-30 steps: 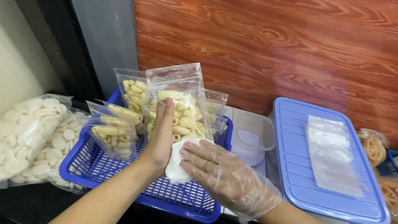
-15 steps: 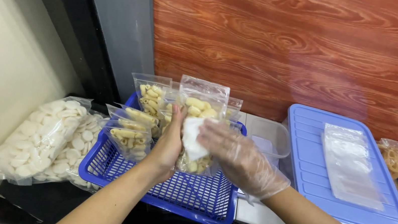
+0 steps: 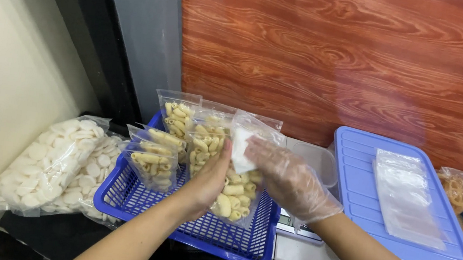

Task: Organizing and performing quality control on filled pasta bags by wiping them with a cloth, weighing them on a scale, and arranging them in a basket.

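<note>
The left hand holds a clear bag of pale snacks from behind, fingers wrapped around it. The gloved right hand pinches a small white packet at the bag's top. Under both hands sits a blue basket with more filled bags

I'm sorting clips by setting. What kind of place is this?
Probably a small snack-packing station: filled pasta-snack bags stand in a blue basket, empty zip bags wait on a lidded bin, and a scale sits between.

Reddish wood-grain wall, cream side wall
</note>
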